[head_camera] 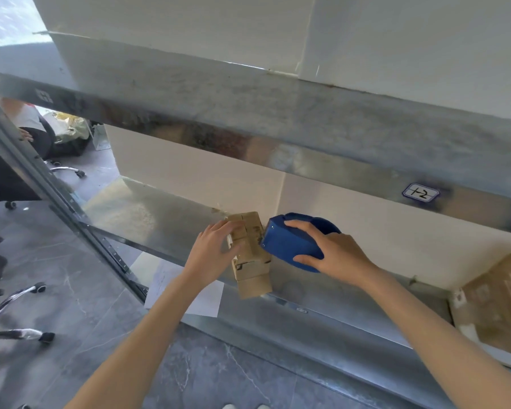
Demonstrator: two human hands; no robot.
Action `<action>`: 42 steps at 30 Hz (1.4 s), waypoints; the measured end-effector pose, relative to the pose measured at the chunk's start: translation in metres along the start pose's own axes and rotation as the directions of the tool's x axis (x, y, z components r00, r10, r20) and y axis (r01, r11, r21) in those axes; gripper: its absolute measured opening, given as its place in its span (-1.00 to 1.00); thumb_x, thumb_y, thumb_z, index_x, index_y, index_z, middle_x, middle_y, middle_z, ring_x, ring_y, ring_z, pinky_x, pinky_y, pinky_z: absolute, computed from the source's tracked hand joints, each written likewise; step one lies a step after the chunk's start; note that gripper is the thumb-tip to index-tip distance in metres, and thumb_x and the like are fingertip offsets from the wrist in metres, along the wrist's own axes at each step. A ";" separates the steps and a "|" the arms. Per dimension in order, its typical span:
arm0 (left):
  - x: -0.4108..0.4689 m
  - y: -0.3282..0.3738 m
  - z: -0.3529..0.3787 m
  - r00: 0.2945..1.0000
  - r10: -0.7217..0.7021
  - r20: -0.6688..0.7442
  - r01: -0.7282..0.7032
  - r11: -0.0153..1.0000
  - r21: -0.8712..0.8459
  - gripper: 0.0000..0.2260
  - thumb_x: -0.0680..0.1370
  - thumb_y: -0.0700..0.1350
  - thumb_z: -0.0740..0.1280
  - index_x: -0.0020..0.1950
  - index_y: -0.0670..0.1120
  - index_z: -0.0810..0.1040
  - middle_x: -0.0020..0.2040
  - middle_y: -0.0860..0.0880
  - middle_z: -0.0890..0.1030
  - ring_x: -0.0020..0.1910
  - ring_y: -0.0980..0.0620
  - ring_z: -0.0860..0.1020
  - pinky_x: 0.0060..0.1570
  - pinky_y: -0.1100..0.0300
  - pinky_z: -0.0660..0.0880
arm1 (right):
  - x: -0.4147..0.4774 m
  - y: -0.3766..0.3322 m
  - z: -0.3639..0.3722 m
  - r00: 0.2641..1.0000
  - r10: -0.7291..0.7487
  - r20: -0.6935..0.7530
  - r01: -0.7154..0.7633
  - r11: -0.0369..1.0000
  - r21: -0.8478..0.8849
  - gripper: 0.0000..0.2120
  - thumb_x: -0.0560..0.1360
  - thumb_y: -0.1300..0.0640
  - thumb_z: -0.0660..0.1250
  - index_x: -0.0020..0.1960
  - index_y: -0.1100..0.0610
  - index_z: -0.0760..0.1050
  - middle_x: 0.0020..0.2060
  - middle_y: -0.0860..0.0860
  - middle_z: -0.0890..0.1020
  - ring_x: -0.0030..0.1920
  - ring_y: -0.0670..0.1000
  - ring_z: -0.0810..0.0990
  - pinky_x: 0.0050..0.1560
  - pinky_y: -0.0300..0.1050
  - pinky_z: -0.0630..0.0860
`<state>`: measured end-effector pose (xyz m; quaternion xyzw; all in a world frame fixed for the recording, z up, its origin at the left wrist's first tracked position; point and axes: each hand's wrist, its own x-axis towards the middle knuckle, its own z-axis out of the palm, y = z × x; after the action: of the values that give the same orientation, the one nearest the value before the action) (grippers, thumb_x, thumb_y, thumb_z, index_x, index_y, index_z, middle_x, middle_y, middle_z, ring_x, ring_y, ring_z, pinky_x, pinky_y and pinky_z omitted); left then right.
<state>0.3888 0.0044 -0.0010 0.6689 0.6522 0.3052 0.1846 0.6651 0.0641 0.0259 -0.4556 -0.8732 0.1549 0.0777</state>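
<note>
Taping job at the lower tier of a metal shelf. Small cardboard box lies lengthwise on it, near end right at the front lip, possibly a little over; hard to tell from this angle. Left hand grips the box from its left side, fingers curled over the top edge. Right hand wraps round a blue tape dispenser, fingers over the top, thumb on the near side. The dispenser's nose touches the box's right face about halfway along. No tape strand visible; cannot say whether any is laid yet.

Risks, as I judge them:
- Push from the dispenser runs sideways into the box, toward the left hand. If that grip loosens, the box skids left or pivots off the lip to the floor.
- Box looks light and narrow, so a hard press could dent the flap seam.
- Cutter, which I take to be at the nose, sits close to the left fingertips; a slip across the top puts it against them.
- Tape drawn at an angle would wrinkle or miss the seam.

Nearby: sheet of paper below the shelf's front edge, larger carton well apart to the right on the same tier, handwritten label on the tier above
</note>
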 end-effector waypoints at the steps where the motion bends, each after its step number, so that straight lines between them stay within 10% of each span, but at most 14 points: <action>1: 0.002 0.003 0.000 1.000 0.017 0.022 -0.016 0.999 -0.047 -0.68 0.58 -0.07 0.36 0.34 0.04 0.52 0.19 0.15 0.54 0.21 0.02 0.48 0.20 0.11 0.39 | -0.002 -0.003 -0.002 0.999 -0.021 0.028 0.021 1.000 -0.009 -0.33 0.52 -0.23 0.31 0.40 -0.49 -0.08 -0.38 -0.20 0.48 -0.40 -0.20 0.44 -0.25 -0.19 0.35; 5: 0.005 0.009 -0.002 0.992 0.053 0.118 -0.028 0.978 -0.205 -0.66 0.58 -0.14 0.37 0.34 0.08 0.51 0.22 0.15 0.55 0.19 0.15 0.50 0.18 0.24 0.42 | -0.009 -0.013 -0.005 0.992 -0.086 0.095 0.091 0.995 -0.047 -0.33 0.52 -0.26 0.29 0.40 -0.51 -0.12 0.01 -0.17 0.62 -0.37 -0.22 0.41 -0.20 -0.17 0.36; 24: -0.012 0.010 0.005 0.990 -0.075 0.120 0.118 0.902 -0.416 -0.62 0.49 -0.48 0.28 -0.19 0.03 0.57 -0.20 0.07 0.62 -0.18 0.20 0.55 -0.12 0.21 0.50 | -0.025 -0.039 -0.002 0.979 -0.158 0.130 0.167 0.984 -0.064 -0.33 0.56 -0.27 0.20 0.44 -0.50 -0.19 -0.44 -0.11 0.43 -0.44 -0.11 0.38 -0.26 -0.20 0.41; 34: -0.031 -0.019 0.004 0.980 -0.177 0.089 0.198 0.863 -0.465 -0.84 0.52 -0.25 0.43 -0.19 -0.01 0.59 -0.17 0.11 0.66 -0.11 0.12 0.58 -0.01 0.14 0.50 | -0.028 -0.026 -0.004 0.976 -0.113 0.187 0.128 0.989 -0.073 -0.35 0.54 -0.27 0.21 0.42 -0.52 -0.16 0.05 -0.05 0.61 -0.28 -0.14 0.45 -0.23 -0.21 0.37; 42: -0.043 -0.031 0.017 0.979 -0.201 0.022 0.191 0.879 -0.436 -0.83 0.55 -0.24 0.40 -0.17 0.01 0.57 -0.19 0.16 0.65 -0.16 0.20 0.57 -0.15 0.39 0.44 | -0.030 -0.019 0.001 0.979 -0.090 0.181 0.108 0.990 -0.093 -0.35 0.52 -0.26 0.23 0.40 -0.56 -0.14 -0.07 -0.18 0.57 -0.34 -0.21 0.38 -0.30 -0.35 0.18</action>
<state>0.3781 -0.0329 -0.0407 0.5375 0.6338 0.4309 0.3517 0.6677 0.0289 0.0310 -0.3994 -0.9050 0.1457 -0.0158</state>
